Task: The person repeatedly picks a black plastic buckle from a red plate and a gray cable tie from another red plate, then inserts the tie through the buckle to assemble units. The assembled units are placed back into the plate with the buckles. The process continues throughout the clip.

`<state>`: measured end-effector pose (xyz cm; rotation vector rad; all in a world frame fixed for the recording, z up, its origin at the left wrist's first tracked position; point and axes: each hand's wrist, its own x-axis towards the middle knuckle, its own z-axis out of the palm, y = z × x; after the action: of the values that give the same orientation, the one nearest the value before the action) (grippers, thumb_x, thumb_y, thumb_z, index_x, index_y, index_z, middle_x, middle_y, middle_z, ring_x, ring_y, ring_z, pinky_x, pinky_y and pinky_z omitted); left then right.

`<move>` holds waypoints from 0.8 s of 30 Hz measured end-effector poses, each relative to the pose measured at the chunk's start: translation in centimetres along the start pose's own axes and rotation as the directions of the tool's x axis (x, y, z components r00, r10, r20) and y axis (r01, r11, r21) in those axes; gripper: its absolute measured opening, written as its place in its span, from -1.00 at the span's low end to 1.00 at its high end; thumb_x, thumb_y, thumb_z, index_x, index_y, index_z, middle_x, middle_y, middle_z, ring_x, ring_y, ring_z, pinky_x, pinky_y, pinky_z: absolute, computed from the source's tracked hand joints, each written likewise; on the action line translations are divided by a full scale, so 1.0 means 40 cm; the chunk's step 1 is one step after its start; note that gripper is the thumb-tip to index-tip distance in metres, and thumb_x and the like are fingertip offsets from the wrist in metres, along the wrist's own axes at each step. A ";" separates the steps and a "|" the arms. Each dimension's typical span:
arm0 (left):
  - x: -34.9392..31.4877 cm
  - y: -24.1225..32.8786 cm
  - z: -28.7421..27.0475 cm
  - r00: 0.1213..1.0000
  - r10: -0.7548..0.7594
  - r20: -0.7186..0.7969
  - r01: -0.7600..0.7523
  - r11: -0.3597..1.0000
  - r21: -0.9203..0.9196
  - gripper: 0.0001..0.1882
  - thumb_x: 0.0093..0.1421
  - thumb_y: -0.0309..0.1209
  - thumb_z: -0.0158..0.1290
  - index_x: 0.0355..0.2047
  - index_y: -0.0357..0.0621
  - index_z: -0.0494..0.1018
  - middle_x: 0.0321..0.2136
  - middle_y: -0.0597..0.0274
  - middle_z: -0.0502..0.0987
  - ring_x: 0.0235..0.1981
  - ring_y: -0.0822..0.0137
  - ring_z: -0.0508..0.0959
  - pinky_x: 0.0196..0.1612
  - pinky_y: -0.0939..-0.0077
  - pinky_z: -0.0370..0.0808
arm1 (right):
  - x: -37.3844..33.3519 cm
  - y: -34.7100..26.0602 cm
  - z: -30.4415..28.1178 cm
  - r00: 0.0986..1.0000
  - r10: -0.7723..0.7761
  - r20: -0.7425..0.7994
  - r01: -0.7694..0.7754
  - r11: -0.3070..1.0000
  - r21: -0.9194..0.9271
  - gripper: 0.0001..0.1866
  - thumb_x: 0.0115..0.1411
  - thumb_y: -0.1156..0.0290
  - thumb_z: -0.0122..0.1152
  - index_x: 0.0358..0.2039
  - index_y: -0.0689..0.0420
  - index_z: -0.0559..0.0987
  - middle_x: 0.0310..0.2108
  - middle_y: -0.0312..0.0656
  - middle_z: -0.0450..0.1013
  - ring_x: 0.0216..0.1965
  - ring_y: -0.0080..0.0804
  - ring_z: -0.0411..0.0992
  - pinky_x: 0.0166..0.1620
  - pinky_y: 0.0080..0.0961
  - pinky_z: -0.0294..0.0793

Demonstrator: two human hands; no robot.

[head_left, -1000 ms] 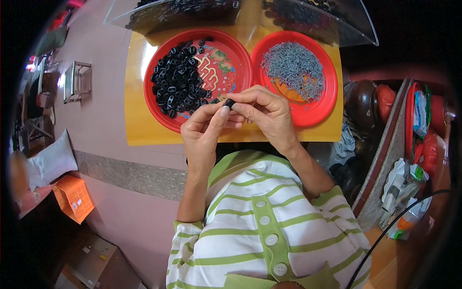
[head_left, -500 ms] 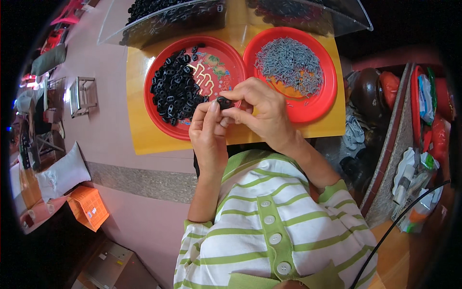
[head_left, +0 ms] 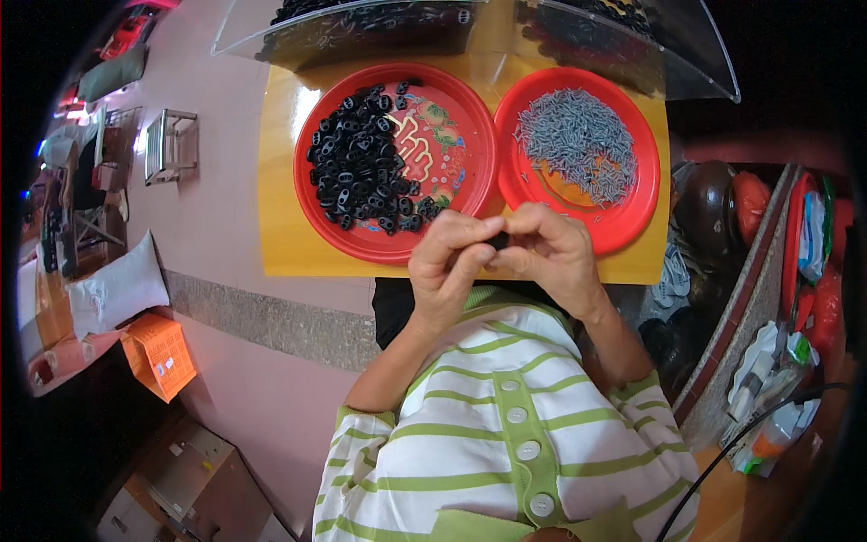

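Note:
My left hand and my right hand meet over the near edge of a low yellow table. Together they pinch a small black plastic piece between the fingertips. Just beyond the hands sits a red plate with a heap of several black plastic pieces. To its right a second red plate holds a pile of small grey metal pieces. Whether a grey piece is also in my fingers is hidden.
Clear plastic trays with dark parts stand at the table's far edge. An orange crate and a white cushion lie on the pink floor at left. Bags and bottles crowd a shelf at right.
Both hands stay together on the black piece while the fingers shift slightly. The view has tilted, so hands and plates sit a little differently in the picture.

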<state>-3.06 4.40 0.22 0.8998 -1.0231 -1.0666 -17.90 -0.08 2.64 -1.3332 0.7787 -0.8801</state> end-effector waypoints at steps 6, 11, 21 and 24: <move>-0.017 -0.015 0.012 1.000 -0.012 -0.020 0.010 0.997 -0.078 -0.85 0.12 -0.63 0.04 -0.28 -0.30 0.50 -0.45 0.23 0.42 -0.54 0.53 0.42 -0.48 0.71 0.36 | -0.022 -0.010 0.000 0.997 0.069 0.047 -0.071 0.997 0.029 -0.85 0.11 0.55 0.22 -0.32 0.23 0.45 -0.45 -0.27 0.43 -0.42 -0.63 0.44 -0.37 -0.67 0.45; 0.025 -0.011 -0.002 1.000 -0.004 -0.001 0.004 0.996 0.094 -0.83 0.13 -0.63 0.04 -0.25 -0.29 0.50 -0.43 0.22 0.44 -0.53 0.55 0.43 -0.48 0.72 0.36 | 0.015 -0.012 -0.012 0.993 0.109 0.040 -0.107 0.993 -0.046 -0.87 0.13 0.53 0.20 -0.32 0.23 0.45 -0.45 -0.24 0.48 -0.40 -0.63 0.46 -0.38 -0.68 0.46; 0.100 0.087 -0.138 0.987 0.009 -0.159 0.121 0.610 0.783 -0.51 -0.01 -0.63 0.18 -0.02 -0.23 0.37 -0.27 0.13 0.42 -0.44 0.39 0.51 -0.35 0.53 0.49 | 0.233 -0.143 -0.211 0.792 -0.476 -0.382 0.150 0.758 -0.634 -0.76 0.06 0.44 0.28 -0.22 0.16 0.57 -0.35 -0.30 0.52 -0.39 -0.66 0.42 -0.27 -0.66 0.43; 0.073 0.114 -0.212 0.961 -0.161 -0.223 0.275 0.509 0.816 -0.41 -0.02 -0.62 0.20 0.07 -0.21 0.31 -0.12 0.13 0.35 -0.34 0.43 0.49 -0.28 0.58 0.54 | 0.294 -0.187 -0.348 0.689 -0.610 -0.392 -0.086 0.468 -0.880 -0.74 0.13 0.34 0.24 -0.14 0.06 0.59 -0.32 -0.31 0.54 -0.29 -0.67 0.45 -0.20 -0.67 0.42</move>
<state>6.66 3.48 2.73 1.9219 -1.3714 -0.6478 -25.19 -17.20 9.05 -2.1110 1.7956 -1.3871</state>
